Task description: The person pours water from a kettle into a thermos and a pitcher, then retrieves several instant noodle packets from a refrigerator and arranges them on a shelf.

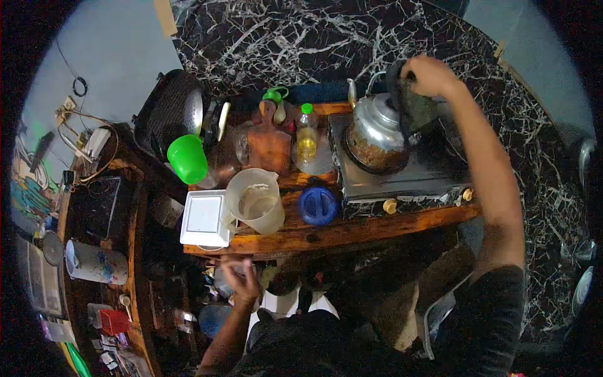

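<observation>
My right hand (430,76) is closed on a dark cloth (414,110), which hangs down beside the kettle. The silver kettle (380,113), its lower part stained brown, sits on the left side of the stove (402,179); the cloth covers part of its right side. My left hand (242,281) hangs below the front edge of the wooden counter (377,225), fingers apart and nothing in them. Nearest to it on the counter are a translucent plastic jug (256,204) and a white kitchen scale (205,218). A blue lid (318,206) lies right of the jug.
A bottle of yellow oil (306,141) and a wooden cutting board (269,144) stand behind the jug. A green cup (188,159) is at the left, near a black pan (166,110). Shelves with a white container (97,262) line the left side.
</observation>
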### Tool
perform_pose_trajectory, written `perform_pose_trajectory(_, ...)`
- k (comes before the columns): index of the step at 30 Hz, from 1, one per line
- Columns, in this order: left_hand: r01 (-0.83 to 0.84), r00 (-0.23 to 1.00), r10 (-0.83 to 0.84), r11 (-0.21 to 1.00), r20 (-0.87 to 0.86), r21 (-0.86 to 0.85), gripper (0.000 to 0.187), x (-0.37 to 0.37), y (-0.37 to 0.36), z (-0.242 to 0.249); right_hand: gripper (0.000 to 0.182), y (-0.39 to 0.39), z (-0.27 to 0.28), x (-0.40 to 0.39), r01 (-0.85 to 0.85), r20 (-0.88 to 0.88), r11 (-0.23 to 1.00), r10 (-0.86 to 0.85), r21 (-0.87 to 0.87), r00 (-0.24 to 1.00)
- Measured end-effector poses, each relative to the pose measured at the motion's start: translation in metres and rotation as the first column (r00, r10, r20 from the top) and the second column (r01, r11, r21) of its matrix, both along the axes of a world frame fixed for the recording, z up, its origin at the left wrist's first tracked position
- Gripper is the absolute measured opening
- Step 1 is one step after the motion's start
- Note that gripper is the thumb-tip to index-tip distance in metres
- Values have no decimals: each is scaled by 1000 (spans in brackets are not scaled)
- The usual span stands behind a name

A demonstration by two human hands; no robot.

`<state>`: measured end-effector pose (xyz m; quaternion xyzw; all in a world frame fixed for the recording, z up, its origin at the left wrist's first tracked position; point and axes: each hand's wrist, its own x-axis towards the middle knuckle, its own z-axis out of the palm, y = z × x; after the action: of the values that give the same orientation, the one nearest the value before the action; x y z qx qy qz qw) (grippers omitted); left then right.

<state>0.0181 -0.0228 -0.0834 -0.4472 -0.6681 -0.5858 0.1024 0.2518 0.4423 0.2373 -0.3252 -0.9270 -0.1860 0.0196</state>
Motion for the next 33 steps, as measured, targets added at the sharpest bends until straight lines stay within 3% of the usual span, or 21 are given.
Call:
perform_pose_trajectory(1, 122, 987, -112, 989, 113, -87, 15, 12, -2, 3, 36, -15, 4, 0, 47, -14, 999, -47, -12, 999)
perform_pose_trajectory(3, 373, 904, -418, 874, -90, -312, 22, 17, 35, 18, 25, -30, 6, 1, 58, -56, 998, -59, -29, 997)
perform_pose_trajectory(5, 380, 902, -432, 785, 7, -489, 32, 41, 88, 35, 21, -57, 9, -2, 21, -85, 999, -24, -30, 996)
perform_pose_trajectory(7, 356, 914, -405, 785, 16, -507, 34, 49, 140, 11, 17, -82, 6, -3, -16, -117, 1000, 12, -25, 993)
perform_pose_trajectory(9, 156, 961, -278, 525, 5, -837, 42, 64, 181, 19, 17, -98, 3, -7, -132, -286, 977, 80, -167, 955)
perform_pose_trajectory(10, 155, 965, -262, 528, 13, -835, 42, 65, 200, -45, 17, -105, 2, -10, -146, -278, 975, 95, -168, 956)
perform_pose_trajectory(12, -301, 792, -247, 638, -559, -709, 53, 76, 247, -164, 20, -120, 1, -18, -177, -399, 942, 52, -284, 916)
perform_pose_trajectory(13, -308, 797, -234, 636, -557, -708, 53, 82, 262, -212, 18, -134, 8, -24, -178, -412, 928, 29, -328, 911)
perform_pose_trajectory(14, -507, 693, -76, 655, -717, -560, 56, 91, 274, -255, 18, -138, 7, -29, -187, -408, 927, 41, -325, 912)
perform_pose_trajectory(15, -675, 543, 78, 632, -836, -380, 58, 93, 272, -250, 16, -141, 3, -34, -275, -550, 883, 22, -381, 835)
perform_pose_trajectory(16, -680, 544, 85, 627, -834, -380, 58, 91, 269, -246, 15, -143, 0, -39, -369, -676, 829, -16, -421, 737)
perform_pose_trajectory(17, -581, 660, -44, 603, -750, -547, 56, 88, 264, -242, 13, -144, -3, -46, -466, -734, 801, 49, -376, 678)
perform_pose_trajectory(19, -325, 824, -275, 486, -495, -811, 53, 77, 238, -181, 14, -158, -8, -62, -515, -778, 741, -17, -431, 628)
perform_pose_trajectory(21, -20, 876, -455, 294, -158, -956, 49, 67, 217, -143, 13, -168, -18, -76, -583, -827, 672, -81, -457, 556)
perform_pose_trajectory(25, 194, 882, -472, 351, 6, -916, 38, 66, 229, -208, 14, -208, -40, -96, -599, -850, 648, -152, -471, 505)
perform_pose_trajectory(26, -82, 821, -402, 621, -406, -780, 31, 74, 223, -249, 14, -221, -47, -97, -609, -847, 635, -143, -476, 513)
perform_pose_trajectory(27, -296, 634, -221, 816, -741, -497, 27, 74, 216, -272, 14, -232, -57, -95, -597, -866, 663, -168, -453, 470)
perform_pose_trajectory(28, -309, 643, -216, 805, -735, -506, 27, 77, 164, -205, 15, -242, -69, -93, -580, -882, 688, -198, -435, 427)
perform_pose_trajectory(29, -101, 828, -333, 703, -452, -704, 21, 56, 127, -113, 15, -251, -83, -88, -588, -878, 675, -202, -446, 434)
perform_pose_trajectory(30, 151, 909, -400, 577, -116, -803, 19, 32, 83, -16, 16, -256, -98, -83, -565, -881, 682, -287, -464, 376)
perform_pose_trajectory(33, 177, 851, -520, 409, -70, -895, 26, -21, 17, 56, 18, -275, -160, -76, -542, -872, 690, -442, -481, 210)
